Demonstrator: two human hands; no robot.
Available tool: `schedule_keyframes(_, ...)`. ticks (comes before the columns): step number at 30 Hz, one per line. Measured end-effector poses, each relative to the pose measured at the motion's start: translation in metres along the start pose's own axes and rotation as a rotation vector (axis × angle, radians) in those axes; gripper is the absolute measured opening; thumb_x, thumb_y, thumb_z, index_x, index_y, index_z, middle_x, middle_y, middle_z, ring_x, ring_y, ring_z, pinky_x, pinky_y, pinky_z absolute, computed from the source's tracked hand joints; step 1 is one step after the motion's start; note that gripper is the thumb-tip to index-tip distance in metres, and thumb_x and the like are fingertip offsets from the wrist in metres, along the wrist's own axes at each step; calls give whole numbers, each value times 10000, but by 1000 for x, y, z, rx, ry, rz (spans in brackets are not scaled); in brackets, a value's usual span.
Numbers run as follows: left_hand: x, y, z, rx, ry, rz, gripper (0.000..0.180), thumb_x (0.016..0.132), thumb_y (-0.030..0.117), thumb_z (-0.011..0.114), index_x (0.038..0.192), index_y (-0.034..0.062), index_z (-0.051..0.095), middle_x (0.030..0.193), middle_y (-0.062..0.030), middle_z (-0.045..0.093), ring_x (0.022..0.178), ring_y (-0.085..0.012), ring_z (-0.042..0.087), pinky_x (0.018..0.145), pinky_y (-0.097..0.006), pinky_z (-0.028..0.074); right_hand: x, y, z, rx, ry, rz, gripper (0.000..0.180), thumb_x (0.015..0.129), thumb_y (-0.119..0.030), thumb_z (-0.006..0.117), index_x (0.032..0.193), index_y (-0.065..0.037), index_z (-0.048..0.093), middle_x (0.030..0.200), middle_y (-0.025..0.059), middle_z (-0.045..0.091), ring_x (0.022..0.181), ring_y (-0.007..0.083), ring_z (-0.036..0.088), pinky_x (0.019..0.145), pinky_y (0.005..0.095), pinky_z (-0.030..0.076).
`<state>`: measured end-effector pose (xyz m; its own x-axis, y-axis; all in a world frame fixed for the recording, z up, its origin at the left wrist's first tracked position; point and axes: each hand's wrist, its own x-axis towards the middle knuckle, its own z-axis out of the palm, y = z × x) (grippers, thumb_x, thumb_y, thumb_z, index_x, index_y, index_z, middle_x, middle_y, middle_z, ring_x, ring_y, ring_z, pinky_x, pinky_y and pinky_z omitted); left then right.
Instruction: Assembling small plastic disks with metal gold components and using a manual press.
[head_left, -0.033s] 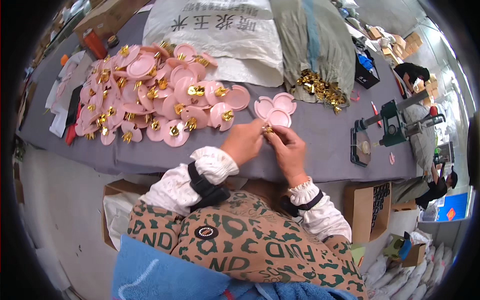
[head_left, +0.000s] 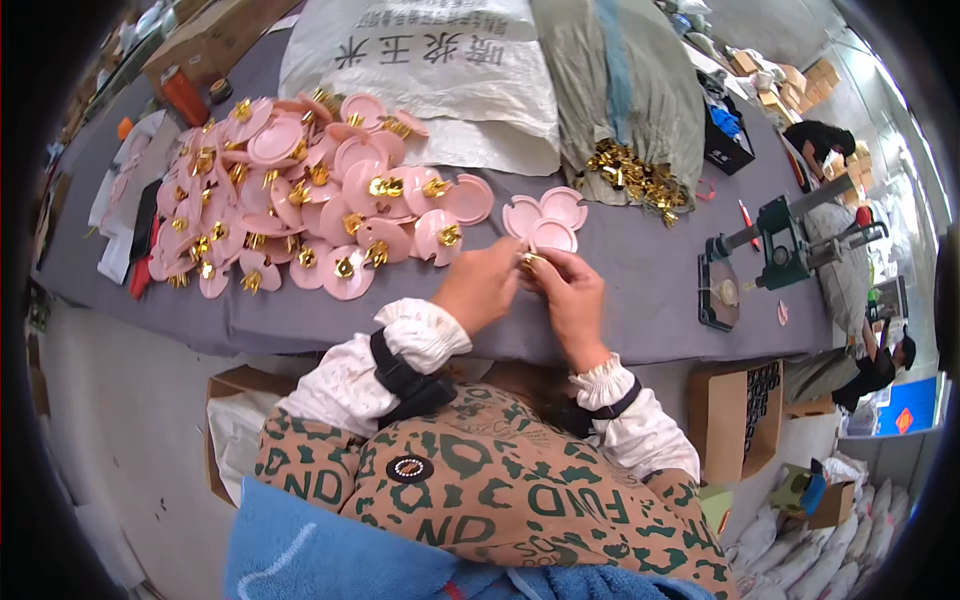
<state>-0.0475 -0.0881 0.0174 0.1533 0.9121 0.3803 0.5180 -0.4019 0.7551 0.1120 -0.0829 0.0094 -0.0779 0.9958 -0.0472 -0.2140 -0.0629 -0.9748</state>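
Observation:
My left hand (head_left: pixel 480 285) and my right hand (head_left: pixel 572 295) meet fingertip to fingertip over the grey table (head_left: pixel 640 290), near its front edge. Both pinch one small gold metal clip (head_left: pixel 528 262). Just beyond my fingers lie three plain pink discs (head_left: pixel 545 218), touching one another. To the left spreads a big pile of pink discs with gold clips fitted (head_left: pixel 310 200). A loose heap of gold clips (head_left: pixel 635 178) sits at the back right, spilling from a grey-green sack (head_left: pixel 620 80).
A white woven sack (head_left: pixel 440 70) lies at the back. A green hand press (head_left: pixel 780 250) stands at the table's right end. Cardboard boxes (head_left: pixel 740 420) sit under the table edge. Another person (head_left: pixel 880 365) works at the far right.

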Motion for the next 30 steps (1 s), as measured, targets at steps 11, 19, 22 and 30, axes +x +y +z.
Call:
schedule_keyframes(11, 53, -53, -158, 645, 371, -88, 368, 821, 96, 632, 1169, 15, 547, 1110, -175, 619, 1039, -297, 602, 859, -364, 477, 104, -21, -78, -730, 187, -462, 179, 836, -100, 663, 987, -12, 699, 981, 157, 695, 863, 234, 677, 758, 329, 524)
schedule_keyframes(19, 62, -3, 7, 244, -96, 258, 309, 754, 17, 648, 1060, 30, 609, 1035, -148, 620, 1016, -332, 580, 922, -395, 454, 190, 4, -146, -1540, 335, -458, 352, 763, -108, 694, 1108, -102, 622, 1046, 134, 587, 1012, 356, 549, 857, 434, 474)
schedule_keyframes(22, 59, -16, 55, 320, -172, 342, 343, 739, 115, 719, 1046, 36, 590, 1156, -180, 566, 1114, -339, 521, 958, -425, 442, 188, 3, -157, -1534, 286, -495, 160, 746, -112, 691, 898, -82, 651, 1008, 119, 581, 968, 335, 557, 844, 432, 476)
schedule_keyframes(30, 56, -24, 63, 320, -191, 194, 201, 858, 197, 664, 990, 53, 617, 921, -114, 650, 860, -282, 637, 776, -362, 508, 173, -14, -156, -1329, 266, -610, 218, 710, -115, 730, 918, -73, 683, 1067, 106, 629, 1014, 305, 566, 902, 399, 468)
